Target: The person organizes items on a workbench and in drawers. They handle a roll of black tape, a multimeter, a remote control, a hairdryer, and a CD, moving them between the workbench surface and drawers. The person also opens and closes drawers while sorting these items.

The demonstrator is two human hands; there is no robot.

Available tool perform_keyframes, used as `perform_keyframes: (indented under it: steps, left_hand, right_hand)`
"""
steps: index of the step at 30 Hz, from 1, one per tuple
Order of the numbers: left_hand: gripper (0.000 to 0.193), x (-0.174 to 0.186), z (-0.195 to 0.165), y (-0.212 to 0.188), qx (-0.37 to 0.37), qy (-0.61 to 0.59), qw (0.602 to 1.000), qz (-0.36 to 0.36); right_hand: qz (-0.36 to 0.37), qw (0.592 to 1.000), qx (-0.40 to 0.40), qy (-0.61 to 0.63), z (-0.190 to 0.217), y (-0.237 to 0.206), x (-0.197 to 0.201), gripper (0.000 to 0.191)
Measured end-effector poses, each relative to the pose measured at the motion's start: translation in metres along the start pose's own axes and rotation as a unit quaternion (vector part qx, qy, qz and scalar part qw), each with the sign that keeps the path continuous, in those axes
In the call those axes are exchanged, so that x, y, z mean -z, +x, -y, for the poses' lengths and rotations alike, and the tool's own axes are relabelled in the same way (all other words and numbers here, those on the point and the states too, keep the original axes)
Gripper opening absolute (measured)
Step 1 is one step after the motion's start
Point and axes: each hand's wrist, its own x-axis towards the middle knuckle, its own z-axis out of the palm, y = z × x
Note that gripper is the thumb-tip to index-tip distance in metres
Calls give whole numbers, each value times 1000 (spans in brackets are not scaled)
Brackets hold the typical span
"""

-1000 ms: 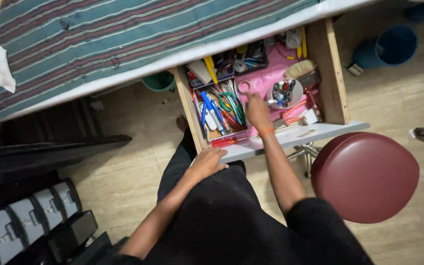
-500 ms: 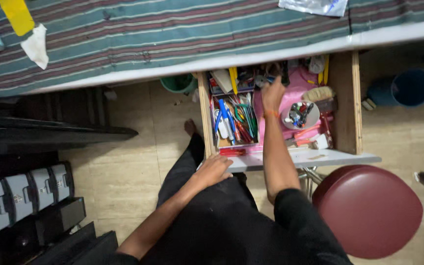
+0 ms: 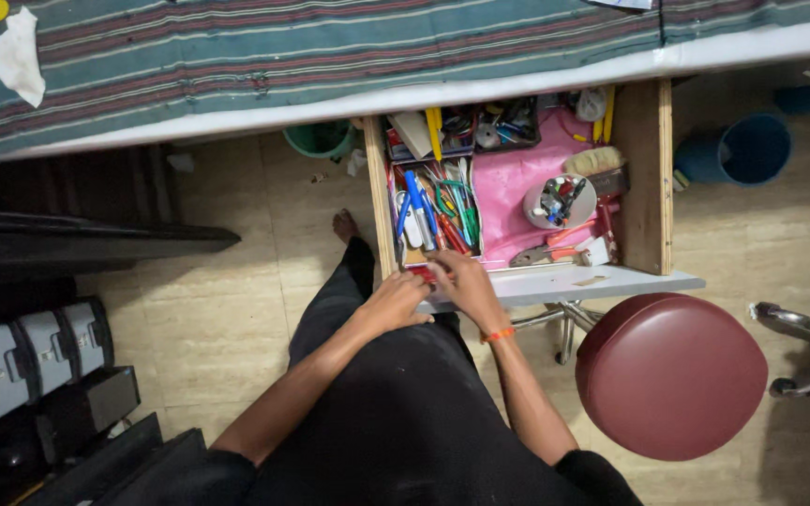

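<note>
At six o'clock of the drawer (image 3: 653,178), our left hand (image 3: 396,302) and right hand (image 3: 461,281) pinch a red item (image 3: 427,273); we judge lifting comes next, needing a steady grip.

Head view, looking down. An open wooden drawer (image 3: 651,178) juts from under a striped worktop (image 3: 236,66) across the top of the frame. At the drawer's near left corner, centre of frame, the left hand (image 3: 396,302) and right hand (image 3: 461,281) meet, fingers (image 3: 438,264) on a small red item (image 3: 424,272) that is too hidden to identify. Just above them lies a tray of pens (image 3: 433,211); to the right, a pink liner (image 3: 508,187), a round dish (image 3: 560,201) and pliers (image 3: 546,253). A maroon stool (image 3: 672,375) stands at lower right.
</note>
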Motion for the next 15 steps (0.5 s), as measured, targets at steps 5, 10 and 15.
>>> perform_keyframes:
  steps: [5, 10, 15]
  left_hand:
    - [61, -3, 8, 10, -66, -35, 994, -79]
    - [63, 23, 16, 14, -45, -52, 996, -61]
    - [45, 98, 54, -10, 61, -148, 946, -281]
  right_hand:
    - [-22, 991, -92, -99, -33, 21, 29, 33]
    - [37, 981, -76, -176, -46, 52, 48, 45]
    - [121, 984, -12, -127, -39, 47, 10, 43]
